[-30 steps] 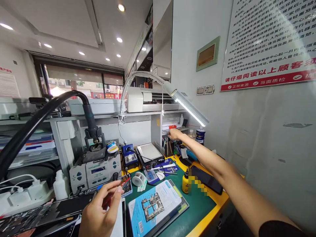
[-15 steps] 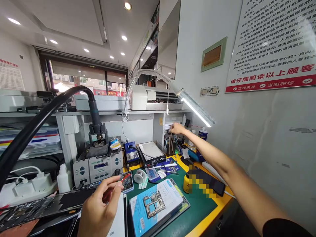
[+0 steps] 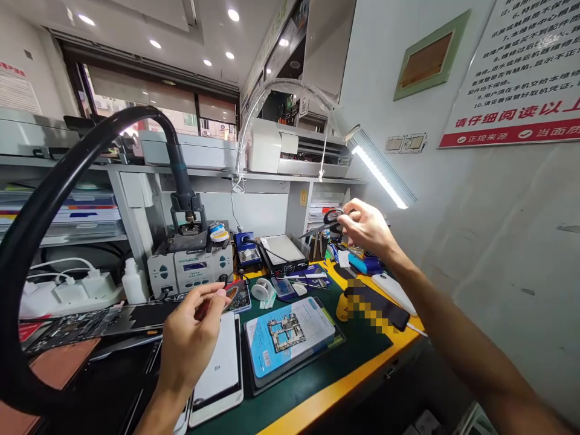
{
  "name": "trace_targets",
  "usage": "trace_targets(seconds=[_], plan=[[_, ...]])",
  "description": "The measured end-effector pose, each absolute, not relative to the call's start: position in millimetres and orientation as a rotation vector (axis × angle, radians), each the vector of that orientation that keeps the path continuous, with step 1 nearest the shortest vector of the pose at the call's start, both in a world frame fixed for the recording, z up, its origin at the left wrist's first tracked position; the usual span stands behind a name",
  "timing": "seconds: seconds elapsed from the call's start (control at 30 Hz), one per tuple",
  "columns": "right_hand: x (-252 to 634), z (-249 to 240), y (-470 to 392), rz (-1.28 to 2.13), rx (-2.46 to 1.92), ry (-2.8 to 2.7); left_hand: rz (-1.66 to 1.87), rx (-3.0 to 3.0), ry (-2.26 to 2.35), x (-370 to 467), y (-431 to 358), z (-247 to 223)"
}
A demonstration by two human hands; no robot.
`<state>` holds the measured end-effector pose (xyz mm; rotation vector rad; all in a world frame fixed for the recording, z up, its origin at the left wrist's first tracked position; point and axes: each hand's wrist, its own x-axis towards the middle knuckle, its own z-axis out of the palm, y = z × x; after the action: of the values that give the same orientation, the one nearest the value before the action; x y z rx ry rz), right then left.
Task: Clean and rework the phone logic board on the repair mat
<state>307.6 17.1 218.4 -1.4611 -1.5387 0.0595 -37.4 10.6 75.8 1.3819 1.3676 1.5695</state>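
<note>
My right hand (image 3: 369, 228) grips a pair of scissors (image 3: 334, 220) by the dark handles, in the air above the back right of the bench. Its thin blades point to the left. My left hand (image 3: 191, 332) is closed in a pinch at the front left, over a white tablet (image 3: 217, 365). A small red piece (image 3: 202, 310) shows between its fingers; its kind is unclear. Right of that hand, a blue-and-white package with a circuit board picture (image 3: 312, 323) lies on the green mat (image 3: 317, 386). A white spool (image 3: 261, 290) stands behind the package.
A bright lamp (image 3: 380, 175) hangs over the right side. A black hose (image 3: 90, 154) arches across the left, near a soldering station (image 3: 190, 266). A yellow bottle (image 3: 343, 307) and a dark phone (image 3: 389, 311) lie at right. Tools stand in a holder (image 3: 318, 244).
My right hand has come back from the tool holder, lifting the scissors out to where they show. My left hand stays pinched on the red piece. The view has shifted.
</note>
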Motion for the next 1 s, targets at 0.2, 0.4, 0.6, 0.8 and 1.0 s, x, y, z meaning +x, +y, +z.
trace_targets(seconds=[0.2, 0.4, 0.6, 0.8, 1.0], plan=[[249, 147, -24, 0.661, -1.031, -1.225, 1.627, 1.113, 1.154, -40, 18, 75], [197, 110, -14, 1.444, -0.632, -0.773, 1.535, 0.966, 0.930, -40, 18, 81], [182, 107, -8, 1.552, -0.430, -0.654, 1.511, 0.893, 0.857, -44, 15, 87], [182, 89, -10, 1.819, -0.391, -0.631, 1.472, 0.859, 0.855, -43, 14, 90], [185, 78, -4, 2.012, -0.402, -0.788, 1.384, 0.845, 0.840, -39, 12, 90]])
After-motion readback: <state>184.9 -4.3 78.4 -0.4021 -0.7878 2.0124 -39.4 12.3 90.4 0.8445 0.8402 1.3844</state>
